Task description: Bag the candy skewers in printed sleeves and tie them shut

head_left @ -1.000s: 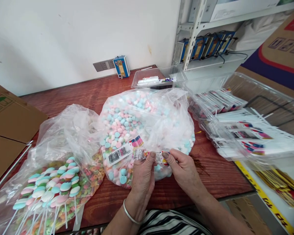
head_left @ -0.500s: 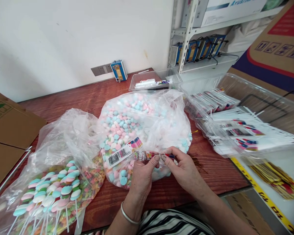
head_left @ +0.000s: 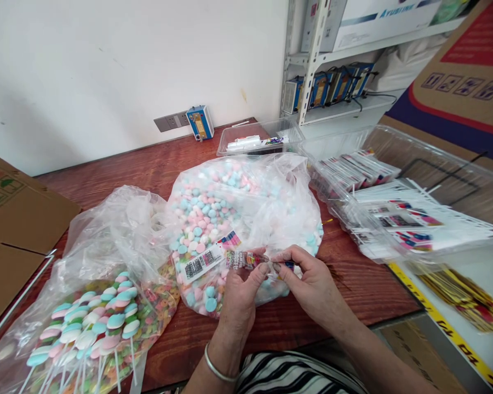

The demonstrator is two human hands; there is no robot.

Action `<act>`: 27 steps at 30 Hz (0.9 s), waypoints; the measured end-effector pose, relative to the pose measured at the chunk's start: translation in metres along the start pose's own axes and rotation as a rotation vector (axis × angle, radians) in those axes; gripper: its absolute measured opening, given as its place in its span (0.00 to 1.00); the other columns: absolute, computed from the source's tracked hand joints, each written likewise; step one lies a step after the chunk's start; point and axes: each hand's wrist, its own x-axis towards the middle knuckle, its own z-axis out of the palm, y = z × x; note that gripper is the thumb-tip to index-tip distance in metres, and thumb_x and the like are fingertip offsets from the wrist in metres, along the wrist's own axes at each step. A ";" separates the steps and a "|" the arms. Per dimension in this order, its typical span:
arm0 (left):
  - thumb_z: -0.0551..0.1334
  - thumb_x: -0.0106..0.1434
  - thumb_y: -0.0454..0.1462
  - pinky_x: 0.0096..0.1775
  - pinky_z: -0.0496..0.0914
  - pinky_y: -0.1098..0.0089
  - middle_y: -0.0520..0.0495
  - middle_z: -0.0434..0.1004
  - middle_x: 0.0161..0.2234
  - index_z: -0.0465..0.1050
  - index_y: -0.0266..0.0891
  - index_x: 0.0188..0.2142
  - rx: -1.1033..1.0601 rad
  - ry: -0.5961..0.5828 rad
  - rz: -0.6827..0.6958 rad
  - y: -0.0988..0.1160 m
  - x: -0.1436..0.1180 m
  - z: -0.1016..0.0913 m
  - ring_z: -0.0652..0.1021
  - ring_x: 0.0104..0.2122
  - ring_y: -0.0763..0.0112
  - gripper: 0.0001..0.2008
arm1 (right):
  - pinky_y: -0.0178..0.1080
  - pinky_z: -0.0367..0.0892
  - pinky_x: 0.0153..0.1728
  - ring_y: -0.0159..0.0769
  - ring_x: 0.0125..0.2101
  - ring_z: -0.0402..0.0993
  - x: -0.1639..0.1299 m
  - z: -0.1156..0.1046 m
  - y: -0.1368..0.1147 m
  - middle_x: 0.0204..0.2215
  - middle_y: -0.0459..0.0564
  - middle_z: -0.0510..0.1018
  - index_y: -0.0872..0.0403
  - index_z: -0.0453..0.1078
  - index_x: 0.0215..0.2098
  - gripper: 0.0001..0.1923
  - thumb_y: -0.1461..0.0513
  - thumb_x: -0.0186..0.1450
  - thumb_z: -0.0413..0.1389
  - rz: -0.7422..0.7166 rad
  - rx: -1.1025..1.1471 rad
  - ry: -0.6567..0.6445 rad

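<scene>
While both hands' grips (head_left: 271, 266) pinch a printed sleeve (head_left: 246, 259), pastel candies (head_left: 205, 213) fill a clear bag (head_left: 287, 197).

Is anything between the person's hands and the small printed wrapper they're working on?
Nothing visible. The left hand and right hand both pinch the wrapper directly, just above the bag of pastel candies.

You're pinching a small clear sleeve (head_left: 250, 259) with multicolour print, flat and roughly horizontal, between both thumbs and forefingers. White barcode label (head_left: 203, 262) with pink stripes sits just left of your left hand, tilted up to the right.
</scene>
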 end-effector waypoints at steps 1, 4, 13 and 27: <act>0.72 0.51 0.40 0.40 0.71 0.69 0.44 0.81 0.35 0.80 0.36 0.40 -0.005 0.020 0.000 0.000 0.000 0.001 0.78 0.35 0.68 0.17 | 0.37 0.65 0.37 0.37 0.35 0.73 -0.001 -0.001 -0.001 0.31 0.47 0.77 0.53 0.73 0.34 0.05 0.63 0.63 0.55 -0.022 -0.021 -0.011; 0.73 0.49 0.41 0.36 0.71 0.71 0.48 0.79 0.28 0.80 0.34 0.33 0.023 0.127 0.028 0.000 0.002 0.002 0.76 0.29 0.72 0.13 | 0.36 0.64 0.36 0.36 0.34 0.72 -0.003 -0.003 -0.003 0.30 0.46 0.76 0.53 0.73 0.33 0.06 0.64 0.64 0.54 -0.056 -0.066 -0.017; 0.73 0.48 0.42 0.29 0.66 0.75 0.53 0.73 0.20 0.76 0.36 0.26 0.147 0.167 0.063 -0.010 0.004 -0.002 0.71 0.23 0.76 0.12 | 0.35 0.55 0.26 0.32 0.24 0.59 0.000 -0.004 0.004 0.20 0.41 0.63 0.52 0.61 0.22 0.17 0.55 0.66 0.53 -0.002 -0.163 0.106; 0.75 0.44 0.44 0.34 0.71 0.72 0.55 0.73 0.25 0.71 0.40 0.29 -0.261 0.207 -0.005 -0.010 0.012 0.002 0.74 0.27 0.75 0.18 | 0.37 0.64 0.38 0.37 0.37 0.69 -0.020 -0.008 -0.018 0.35 0.47 0.73 0.49 0.70 0.42 0.09 0.56 0.71 0.49 -0.201 0.047 0.165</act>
